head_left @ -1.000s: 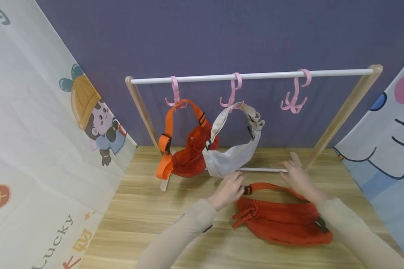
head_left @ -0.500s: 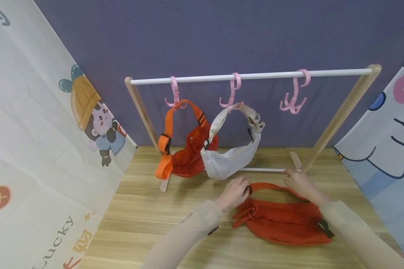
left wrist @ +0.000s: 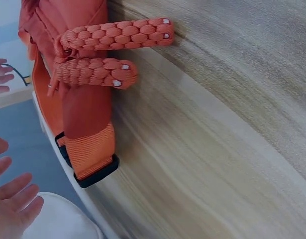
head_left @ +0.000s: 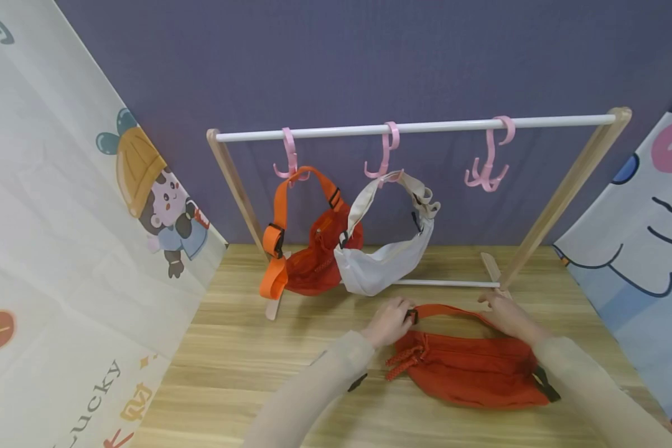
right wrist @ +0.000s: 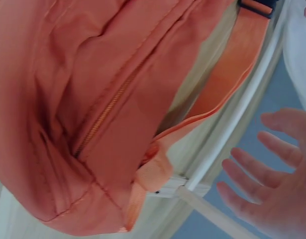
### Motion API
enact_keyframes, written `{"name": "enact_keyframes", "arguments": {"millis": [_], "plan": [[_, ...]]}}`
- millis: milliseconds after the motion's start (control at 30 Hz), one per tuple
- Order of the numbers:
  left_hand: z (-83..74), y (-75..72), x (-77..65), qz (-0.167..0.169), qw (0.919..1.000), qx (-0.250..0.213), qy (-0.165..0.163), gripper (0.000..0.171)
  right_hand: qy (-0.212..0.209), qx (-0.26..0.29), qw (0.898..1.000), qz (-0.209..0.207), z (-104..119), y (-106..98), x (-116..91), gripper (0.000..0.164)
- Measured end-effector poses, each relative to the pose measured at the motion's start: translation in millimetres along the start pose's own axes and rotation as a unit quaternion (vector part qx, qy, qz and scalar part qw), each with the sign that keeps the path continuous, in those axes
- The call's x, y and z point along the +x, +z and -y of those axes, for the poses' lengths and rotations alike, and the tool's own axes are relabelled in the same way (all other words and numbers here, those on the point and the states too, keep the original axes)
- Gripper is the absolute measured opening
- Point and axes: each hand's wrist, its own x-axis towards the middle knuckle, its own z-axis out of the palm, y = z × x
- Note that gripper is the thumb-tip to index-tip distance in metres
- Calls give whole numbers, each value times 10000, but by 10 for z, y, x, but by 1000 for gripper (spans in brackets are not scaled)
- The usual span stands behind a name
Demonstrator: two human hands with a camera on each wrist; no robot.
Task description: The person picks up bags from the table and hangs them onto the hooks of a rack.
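A red-orange waist bag (head_left: 470, 367) lies flat on the wood-grain table, its orange strap (head_left: 453, 309) arched along the far side. By the strap's left end and black buckle (left wrist: 95, 172) is my left hand (head_left: 390, 320); the left wrist view shows its fingers spread and apart from the buckle. Near the strap's right end hovers my right hand (head_left: 506, 314), its fingers (right wrist: 252, 167) spread, with a gap to the bag in the right wrist view. Braided zipper pulls (left wrist: 118, 35) stick out from the bag's left end.
Behind the hands stands a rack with a white rail (head_left: 442, 127) and pink hooks. A red bag (head_left: 319, 255) hangs from the left hook, a white bag (head_left: 381, 267) from the middle one. The right hook (head_left: 488, 168) bears nothing. A low white bar (head_left: 448, 283) crosses the base.
My left hand has moved right, from beneath the white bag to the buckle. The right hand has shifted right and toward me, off the low bar. The bag on the table has barely moved.
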Motion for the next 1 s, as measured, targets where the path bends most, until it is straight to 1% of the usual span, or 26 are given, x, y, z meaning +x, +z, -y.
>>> {"name": "enact_keyframes", "arguments": {"millis": [200,333,400,533,733,867,933,1000], "plan": [[16,29,22,386,9981,-193,-431,31,153,-42,9998,103,-89,19,-31,27],[19,40,41,549,9967,-171,-568,32,222,-22,9997,83,-121,31,-40,27],[21,51,50,576,9967,-117,-566,34,226,-13,9997,76,-130,39,-45,27],[19,75,71,554,9972,42,-497,37,300,-4,9993,202,-156,59,-54,32],[31,136,85,592,9969,253,-463,40,677,-32,9960,577,-195,108,-65,38],[53,183,64,450,9974,392,-403,42,874,-87,9933,749,-208,131,-59,42],[65,204,52,379,9977,414,-390,44,907,-144,9926,789,-210,141,-55,42],[80,234,43,378,9975,441,-393,45,846,-211,9929,810,-218,157,-51,42]]}}
